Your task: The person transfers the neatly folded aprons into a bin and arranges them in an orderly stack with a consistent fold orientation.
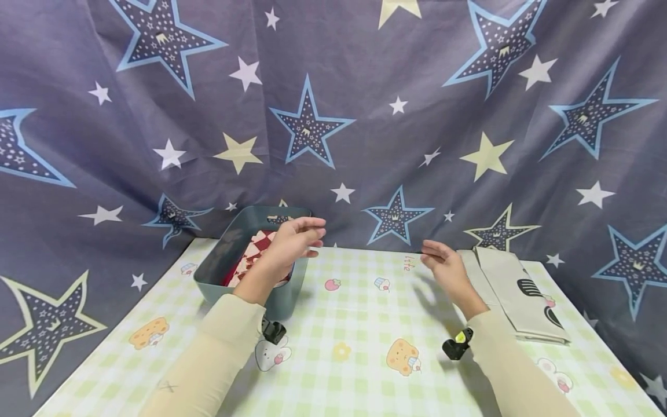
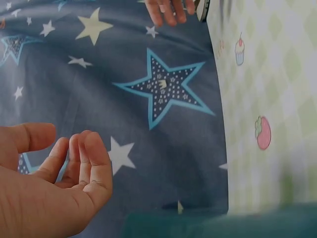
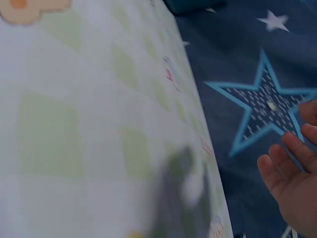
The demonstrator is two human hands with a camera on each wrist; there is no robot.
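Teal bin [image 1: 293,295] holds checked cloth [image 1: 252,255]; left hand [image 1: 294,240] hovers above it, fingers relaxed; right hand [image 1: 447,270], also loose, hovers near folded pale fabric [image 1: 510,295].

Open-topped teal bin [image 1: 296,292] stands left of the head view's centre, red-and-white patterned cloth [image 1: 253,253] inside; folded pale fabric [image 1: 508,295] lies lower right

Red lettering [image 1: 409,263] on the checked tablecloth [image 1: 359,324] reads "life".
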